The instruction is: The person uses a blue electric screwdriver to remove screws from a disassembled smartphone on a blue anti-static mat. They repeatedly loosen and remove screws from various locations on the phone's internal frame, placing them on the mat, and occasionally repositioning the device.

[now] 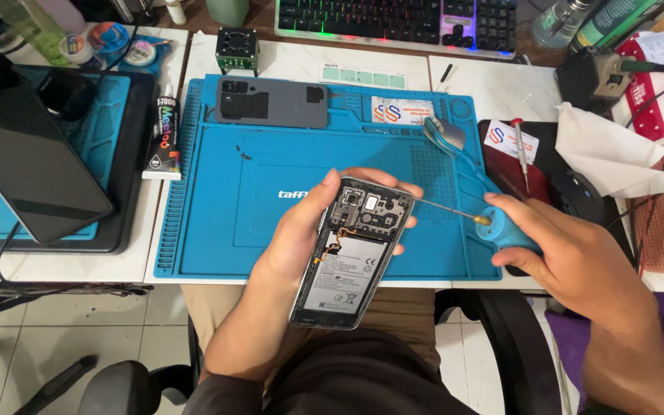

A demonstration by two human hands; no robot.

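Opened smartphone [351, 250], back removed, centre frame above blue work mat [217, 207].
Left hand [301, 238] fingers wrap its edges; right hand [570, 257] grips blue screwdriver [493, 223], tip at upper board. Light, rigid, likely fragile; hold by side rails.

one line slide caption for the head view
Left hand holds an opened phone; right hand points a blue screwdriver at it.

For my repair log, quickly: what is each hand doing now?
Left hand: closed around the opened phone.
Right hand: closed on the blue screwdriver, shaft pointing toward the phone.
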